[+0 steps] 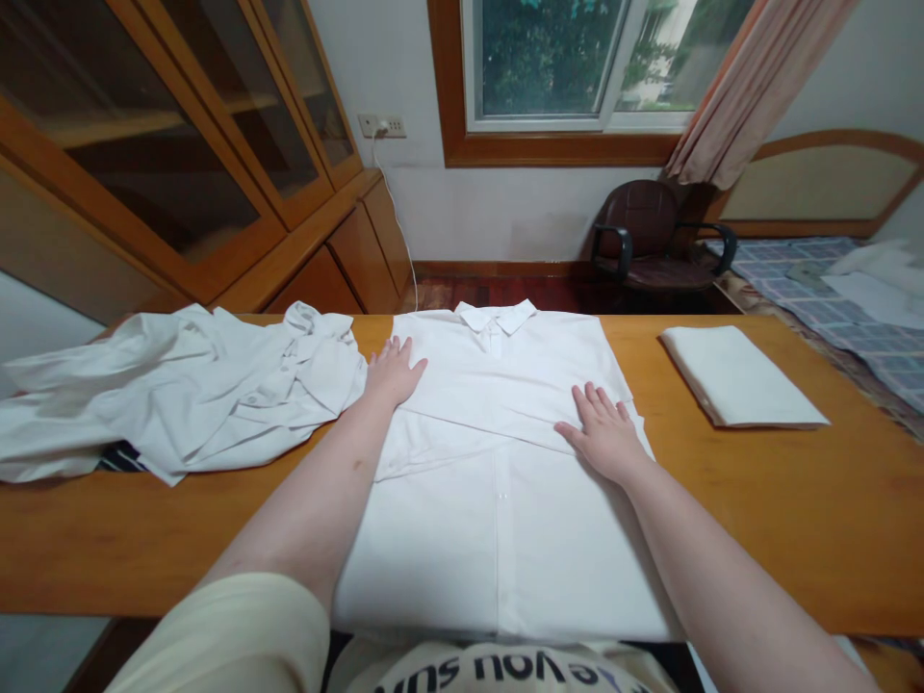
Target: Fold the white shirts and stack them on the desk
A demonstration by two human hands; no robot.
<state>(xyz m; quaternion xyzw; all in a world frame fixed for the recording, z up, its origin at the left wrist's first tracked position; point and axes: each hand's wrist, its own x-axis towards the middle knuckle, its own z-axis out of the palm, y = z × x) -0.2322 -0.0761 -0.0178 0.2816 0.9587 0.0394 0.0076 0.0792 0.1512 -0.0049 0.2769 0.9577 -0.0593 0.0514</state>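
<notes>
A white collared shirt (440,539) lies spread on the wooden table, its collar at the far edge and its button placket running toward me. The sleeves are laid across its chest. My left hand (394,372) rests flat on the shirt's left shoulder side, fingers spread. On the right part of the chest, over the folded sleeve, my right hand (601,431) lies palm down with its fingers apart. Neither hand grips the cloth. The shirt's near hem reaches the table's front edge, close to my body.
A crumpled heap of white shirts (238,385) covers the table's left end. One neatly folded white garment (740,375) lies to the right on the wooden table (794,520). Beyond stand a brown armchair (646,231), a glass-door cabinet (289,212) and a bed (830,289).
</notes>
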